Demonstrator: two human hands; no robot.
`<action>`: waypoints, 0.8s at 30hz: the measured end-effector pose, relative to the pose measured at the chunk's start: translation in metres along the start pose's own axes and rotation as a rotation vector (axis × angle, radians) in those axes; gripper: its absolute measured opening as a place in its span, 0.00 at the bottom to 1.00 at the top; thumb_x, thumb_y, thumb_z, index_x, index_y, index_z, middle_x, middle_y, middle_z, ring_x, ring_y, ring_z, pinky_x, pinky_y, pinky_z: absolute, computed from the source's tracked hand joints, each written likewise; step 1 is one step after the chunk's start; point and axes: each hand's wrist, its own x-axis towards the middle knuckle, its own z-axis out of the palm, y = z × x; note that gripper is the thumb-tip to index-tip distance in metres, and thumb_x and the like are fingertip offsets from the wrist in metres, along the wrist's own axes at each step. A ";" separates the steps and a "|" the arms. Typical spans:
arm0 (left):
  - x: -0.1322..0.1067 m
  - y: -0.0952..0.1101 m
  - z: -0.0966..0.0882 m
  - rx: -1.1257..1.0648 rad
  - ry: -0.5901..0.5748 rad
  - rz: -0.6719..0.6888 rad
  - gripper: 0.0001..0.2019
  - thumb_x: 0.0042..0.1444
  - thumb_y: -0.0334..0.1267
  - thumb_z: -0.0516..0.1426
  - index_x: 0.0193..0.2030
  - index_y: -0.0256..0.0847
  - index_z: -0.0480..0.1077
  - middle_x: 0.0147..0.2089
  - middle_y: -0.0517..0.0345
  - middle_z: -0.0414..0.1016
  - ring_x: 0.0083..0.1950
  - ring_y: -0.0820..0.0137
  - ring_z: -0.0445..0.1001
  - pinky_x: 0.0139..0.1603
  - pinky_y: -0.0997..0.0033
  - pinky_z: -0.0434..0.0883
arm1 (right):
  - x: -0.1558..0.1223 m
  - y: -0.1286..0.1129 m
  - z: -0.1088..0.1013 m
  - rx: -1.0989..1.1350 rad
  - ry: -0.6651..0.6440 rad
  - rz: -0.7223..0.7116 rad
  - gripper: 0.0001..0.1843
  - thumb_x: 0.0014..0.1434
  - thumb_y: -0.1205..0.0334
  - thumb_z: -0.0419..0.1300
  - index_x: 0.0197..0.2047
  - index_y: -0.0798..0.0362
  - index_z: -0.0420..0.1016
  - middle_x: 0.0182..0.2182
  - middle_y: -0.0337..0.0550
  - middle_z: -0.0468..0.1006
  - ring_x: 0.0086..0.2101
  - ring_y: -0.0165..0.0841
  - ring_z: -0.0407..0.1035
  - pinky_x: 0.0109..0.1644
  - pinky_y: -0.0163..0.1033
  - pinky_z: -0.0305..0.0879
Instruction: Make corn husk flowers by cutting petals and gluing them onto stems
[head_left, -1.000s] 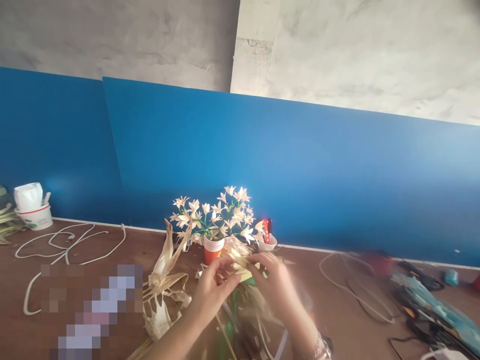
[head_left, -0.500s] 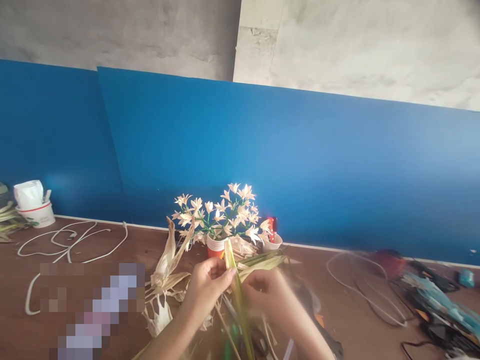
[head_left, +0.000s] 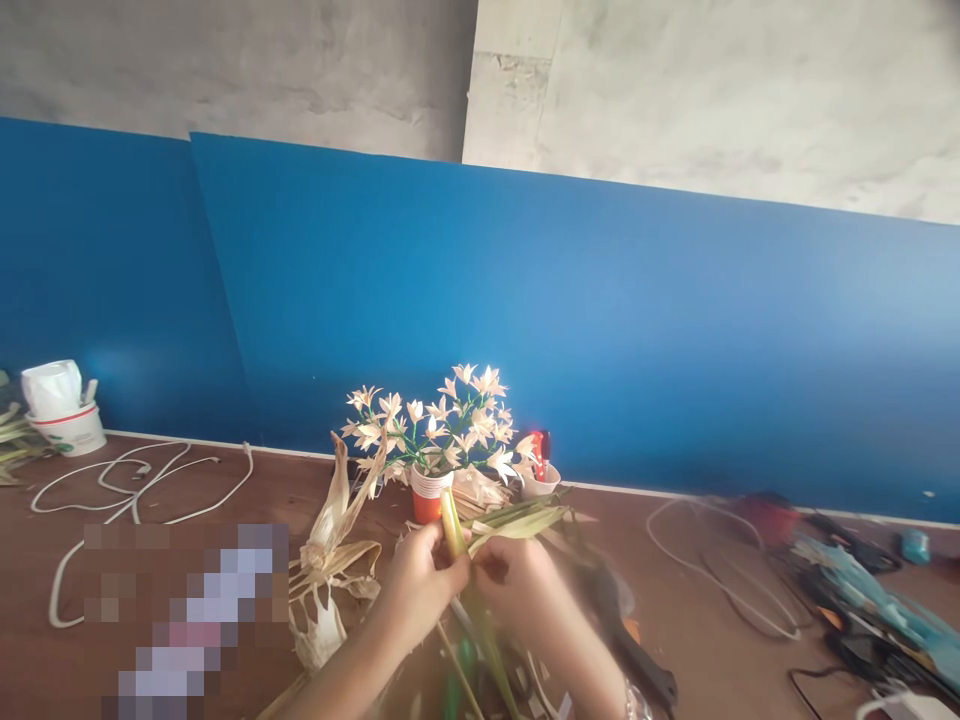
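Observation:
A long green-yellow corn husk strip [head_left: 452, 522] stands up between my hands, its lower part hanging blurred toward the table edge. My left hand [head_left: 429, 570] pinches it between thumb and fingers. My right hand [head_left: 514, 575] has its fingers curled together against the strip's right side, fingertips partly hidden. Just beyond is an orange and white paper cup [head_left: 427, 508] holding cream flowers [head_left: 435, 428] on green stems. Dry husks [head_left: 330, 540] lie left of my left hand, and greenish husk leaves [head_left: 529, 525] lie behind my right hand.
A small white cup [head_left: 541, 482] with a red-handled item stands beside the flowers. White cables [head_left: 135, 480] lie at left near a white tub [head_left: 71, 430]. A dark tool [head_left: 634, 650] lies by my right forearm; cables and a teal packet [head_left: 862, 590] clutter the right. A blue panel [head_left: 525, 300] backs the table.
My right hand has moved slightly left, bringing its fingers against the strip. My left hand sits a little lower, and less of the strip shows between the hands.

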 end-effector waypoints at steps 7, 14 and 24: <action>-0.002 0.004 0.000 -0.056 -0.047 0.065 0.15 0.45 0.34 0.59 0.42 0.38 0.76 0.37 0.51 0.81 0.42 0.57 0.77 0.44 0.66 0.70 | 0.003 0.008 0.006 0.020 -0.017 -0.003 0.06 0.48 0.67 0.54 0.22 0.54 0.68 0.18 0.36 0.70 0.22 0.27 0.60 0.24 0.30 0.51; -0.006 0.005 0.002 -0.079 -0.181 -0.010 0.17 0.46 0.32 0.56 0.44 0.38 0.75 0.37 0.52 0.79 0.39 0.60 0.75 0.40 0.67 0.69 | 0.015 0.031 -0.019 -0.308 0.255 0.117 0.08 0.50 0.67 0.52 0.23 0.51 0.68 0.20 0.40 0.73 0.23 0.31 0.64 0.27 0.33 0.51; 0.021 -0.005 0.009 0.083 -0.253 0.025 0.13 0.46 0.37 0.59 0.40 0.40 0.77 0.35 0.55 0.80 0.40 0.59 0.76 0.39 0.69 0.68 | 0.009 0.073 -0.079 0.563 0.478 0.348 0.13 0.53 0.52 0.55 0.33 0.53 0.71 0.24 0.40 0.73 0.23 0.32 0.64 0.26 0.34 0.56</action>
